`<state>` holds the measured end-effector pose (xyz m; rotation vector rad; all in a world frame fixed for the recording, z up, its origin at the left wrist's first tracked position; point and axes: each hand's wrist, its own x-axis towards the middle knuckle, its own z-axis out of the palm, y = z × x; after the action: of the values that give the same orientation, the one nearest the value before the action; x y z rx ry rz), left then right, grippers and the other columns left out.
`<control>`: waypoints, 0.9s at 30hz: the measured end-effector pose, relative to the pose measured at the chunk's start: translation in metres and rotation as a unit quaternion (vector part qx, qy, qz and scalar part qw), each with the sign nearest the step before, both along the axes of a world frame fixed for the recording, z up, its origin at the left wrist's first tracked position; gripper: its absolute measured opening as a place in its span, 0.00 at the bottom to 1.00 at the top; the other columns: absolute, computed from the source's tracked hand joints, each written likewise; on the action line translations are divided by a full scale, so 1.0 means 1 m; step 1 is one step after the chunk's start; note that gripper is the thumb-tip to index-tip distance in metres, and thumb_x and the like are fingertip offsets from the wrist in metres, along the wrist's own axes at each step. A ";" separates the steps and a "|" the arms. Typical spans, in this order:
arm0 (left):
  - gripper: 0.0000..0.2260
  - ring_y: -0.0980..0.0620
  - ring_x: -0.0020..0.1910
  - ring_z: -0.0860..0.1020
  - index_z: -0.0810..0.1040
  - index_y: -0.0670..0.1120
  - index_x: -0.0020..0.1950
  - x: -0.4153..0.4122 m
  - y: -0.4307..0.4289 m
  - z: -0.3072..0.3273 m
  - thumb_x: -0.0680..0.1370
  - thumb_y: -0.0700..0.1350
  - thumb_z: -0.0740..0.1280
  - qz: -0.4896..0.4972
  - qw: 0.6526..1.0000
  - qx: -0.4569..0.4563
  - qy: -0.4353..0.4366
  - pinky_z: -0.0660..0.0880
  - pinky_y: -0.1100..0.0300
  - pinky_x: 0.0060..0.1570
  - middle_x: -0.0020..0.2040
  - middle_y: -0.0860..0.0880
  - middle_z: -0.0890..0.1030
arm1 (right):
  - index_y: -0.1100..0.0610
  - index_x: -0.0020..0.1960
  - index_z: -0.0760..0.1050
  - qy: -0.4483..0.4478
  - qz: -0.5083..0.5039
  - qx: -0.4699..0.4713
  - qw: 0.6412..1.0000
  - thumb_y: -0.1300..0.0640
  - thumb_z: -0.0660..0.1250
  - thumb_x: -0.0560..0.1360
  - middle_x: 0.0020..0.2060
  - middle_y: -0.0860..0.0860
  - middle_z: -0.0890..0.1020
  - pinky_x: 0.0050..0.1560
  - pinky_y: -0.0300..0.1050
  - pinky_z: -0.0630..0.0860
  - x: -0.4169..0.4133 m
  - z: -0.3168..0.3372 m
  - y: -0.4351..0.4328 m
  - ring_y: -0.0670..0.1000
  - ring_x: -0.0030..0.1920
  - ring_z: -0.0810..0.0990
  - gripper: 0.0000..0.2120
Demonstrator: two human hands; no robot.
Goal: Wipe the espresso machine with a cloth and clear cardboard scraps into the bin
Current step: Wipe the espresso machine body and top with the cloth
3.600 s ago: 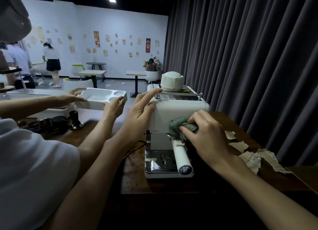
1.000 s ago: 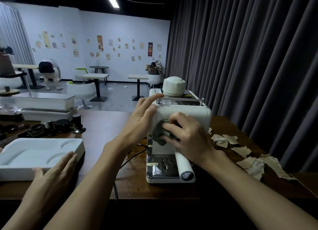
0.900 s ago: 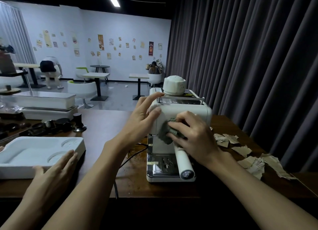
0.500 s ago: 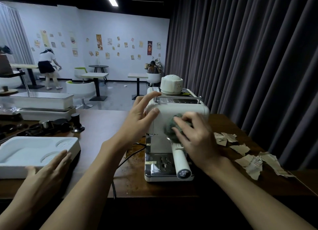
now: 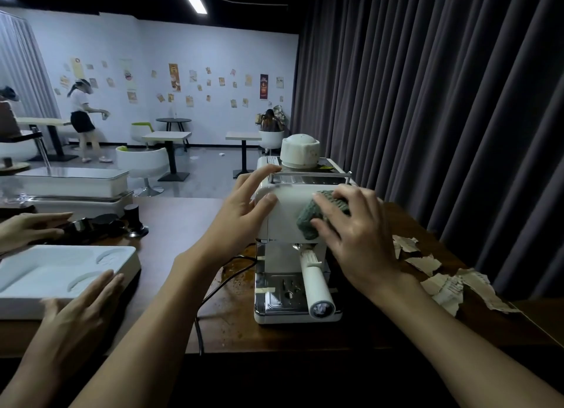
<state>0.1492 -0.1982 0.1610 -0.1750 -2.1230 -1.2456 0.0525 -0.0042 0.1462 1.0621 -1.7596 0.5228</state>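
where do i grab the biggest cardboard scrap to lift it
Pinch the biggest cardboard scrap at its near torn edge, which looks curled up, coming from above; it lies mostly flat on the table, so a raised edge likely gives the only purchase.

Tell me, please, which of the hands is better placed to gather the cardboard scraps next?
Probably the right hand: it holds the cloth nearest the scraps; the left hand steadies the espresso machine, farther off.
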 end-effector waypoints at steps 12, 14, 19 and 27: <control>0.24 0.37 0.77 0.50 0.60 0.64 0.75 -0.019 0.088 0.038 0.79 0.57 0.57 0.300 0.902 -0.278 -0.136 0.54 0.30 0.70 0.77 0.46 0.60 | 0.62 0.67 0.74 -0.134 0.078 -0.076 0.985 0.62 0.71 0.74 0.55 0.56 0.79 0.58 0.43 0.72 -0.014 0.011 0.031 0.54 0.56 0.75 0.21; 0.22 0.36 0.76 0.47 0.65 0.61 0.72 -0.027 0.097 0.033 0.78 0.57 0.57 0.332 0.896 -0.262 -0.136 0.48 0.29 0.69 0.73 0.45 0.62 | 0.62 0.62 0.76 -0.164 0.096 -0.100 0.977 0.61 0.71 0.74 0.54 0.55 0.80 0.58 0.45 0.74 -0.013 0.015 0.037 0.53 0.56 0.77 0.17; 0.20 0.41 0.74 0.52 0.74 0.57 0.59 -0.036 0.087 0.027 0.71 0.62 0.56 0.341 0.918 -0.196 -0.052 0.45 0.37 0.70 0.65 0.46 0.66 | 0.60 0.59 0.79 -0.229 0.117 -0.095 0.962 0.59 0.70 0.76 0.53 0.51 0.80 0.56 0.32 0.71 -0.019 0.021 0.050 0.47 0.55 0.77 0.13; 0.16 0.47 0.74 0.54 0.77 0.59 0.56 -0.017 0.036 0.033 0.76 0.64 0.57 0.287 0.943 -0.167 -0.034 0.49 0.40 0.71 0.69 0.47 0.62 | 0.58 0.59 0.80 -0.262 0.101 -0.136 0.950 0.59 0.72 0.75 0.52 0.51 0.75 0.52 0.24 0.66 -0.026 0.015 0.055 0.47 0.53 0.74 0.14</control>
<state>0.1326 -0.1624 0.1939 0.3293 -2.2054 -0.5557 0.0262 0.0507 0.1616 0.9649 -1.9586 1.2315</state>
